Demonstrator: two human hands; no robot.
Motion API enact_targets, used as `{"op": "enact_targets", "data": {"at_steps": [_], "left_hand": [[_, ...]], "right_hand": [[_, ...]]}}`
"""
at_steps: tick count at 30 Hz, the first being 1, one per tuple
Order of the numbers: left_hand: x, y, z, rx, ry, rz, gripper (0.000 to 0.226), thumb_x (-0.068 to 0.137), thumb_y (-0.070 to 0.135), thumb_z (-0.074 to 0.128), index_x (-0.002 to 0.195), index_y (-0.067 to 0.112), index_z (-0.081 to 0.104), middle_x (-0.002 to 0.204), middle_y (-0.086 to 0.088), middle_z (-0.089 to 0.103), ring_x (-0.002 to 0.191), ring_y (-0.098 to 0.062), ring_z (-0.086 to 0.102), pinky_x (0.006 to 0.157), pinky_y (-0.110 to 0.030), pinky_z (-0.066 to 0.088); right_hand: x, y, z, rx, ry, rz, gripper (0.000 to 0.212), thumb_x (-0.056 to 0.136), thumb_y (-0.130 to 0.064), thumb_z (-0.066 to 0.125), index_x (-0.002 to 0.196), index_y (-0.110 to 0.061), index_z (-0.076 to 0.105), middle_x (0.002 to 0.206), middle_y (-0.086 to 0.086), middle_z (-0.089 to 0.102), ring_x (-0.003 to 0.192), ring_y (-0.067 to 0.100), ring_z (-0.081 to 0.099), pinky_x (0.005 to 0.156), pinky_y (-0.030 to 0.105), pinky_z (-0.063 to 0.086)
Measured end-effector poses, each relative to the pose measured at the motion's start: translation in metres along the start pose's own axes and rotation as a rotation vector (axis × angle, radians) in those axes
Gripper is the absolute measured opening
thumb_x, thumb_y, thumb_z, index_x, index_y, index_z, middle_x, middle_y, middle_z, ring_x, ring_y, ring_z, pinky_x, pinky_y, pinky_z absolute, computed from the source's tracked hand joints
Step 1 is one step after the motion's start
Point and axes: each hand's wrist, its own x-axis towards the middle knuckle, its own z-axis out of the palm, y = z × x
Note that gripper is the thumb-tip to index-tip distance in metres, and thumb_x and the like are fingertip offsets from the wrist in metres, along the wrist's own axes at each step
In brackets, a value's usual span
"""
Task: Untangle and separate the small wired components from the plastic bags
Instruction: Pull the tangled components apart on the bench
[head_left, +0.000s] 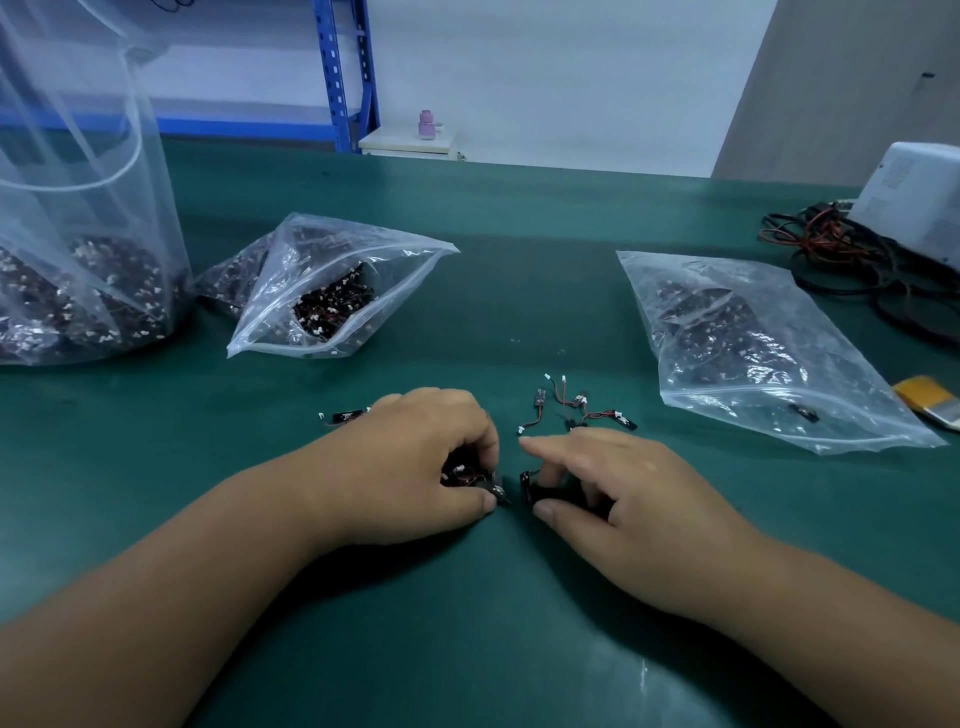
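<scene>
Colours on the counter

A plain dark green counter (467, 260) is seen; black wired components (571, 408) are marked by red leads and white plugs; clear zip bags (769, 332) are shown.

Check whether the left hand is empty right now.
No, the left hand grips a small tangle of wired components under its curled fingers.

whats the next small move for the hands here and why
Probably pull the right hand away from the left hand: it pinches one black component right beside the tangled clump that the left hand grips. Once free, it could join the loose wired components lying just beyond on the green mat.
</scene>
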Motion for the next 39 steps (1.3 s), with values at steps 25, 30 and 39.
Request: {"op": "enact_targets", "data": {"at_steps": [25, 30, 39], "left_hand": [[0.0, 0.013, 0.004, -0.095, 0.053, 0.055, 0.026, 0.082, 0.032, 0.072, 0.084, 0.043, 0.049, 0.084, 0.025, 0.057, 0.086, 0.0, 0.054, 0.073, -0.012, 0.033], [-0.001, 0.01, 0.003, -0.076, 0.068, 0.039, 0.024, 0.082, 0.033, 0.072, 0.084, 0.042, 0.049, 0.083, 0.023, 0.057, 0.087, 0.001, 0.054, 0.072, -0.012, 0.036], [0.0, 0.01, 0.005, -0.088, 0.124, 0.104, 0.021, 0.081, 0.03, 0.072, 0.088, 0.036, 0.054, 0.085, 0.02, 0.058, 0.085, -0.002, 0.055, 0.07, -0.015, 0.042]], "right_hand": [[0.0, -0.004, -0.003, -0.156, 0.101, 0.127, 0.035, 0.078, -0.061, 0.047, 0.088, -0.03, 0.059, 0.083, -0.013, 0.047, 0.077, 0.013, 0.053, 0.066, 0.037, 0.049], [0.001, 0.003, -0.002, -0.118, 0.122, 0.131, 0.03, 0.084, -0.052, 0.06, 0.106, -0.032, 0.066, 0.085, -0.02, 0.042, 0.08, 0.011, 0.054, 0.071, 0.038, 0.05], [0.003, 0.0, 0.006, -0.05, 0.07, 0.039, 0.049, 0.082, -0.065, 0.045, 0.107, -0.031, 0.07, 0.088, -0.014, 0.051, 0.082, 0.012, 0.057, 0.072, 0.039, 0.051]]}}
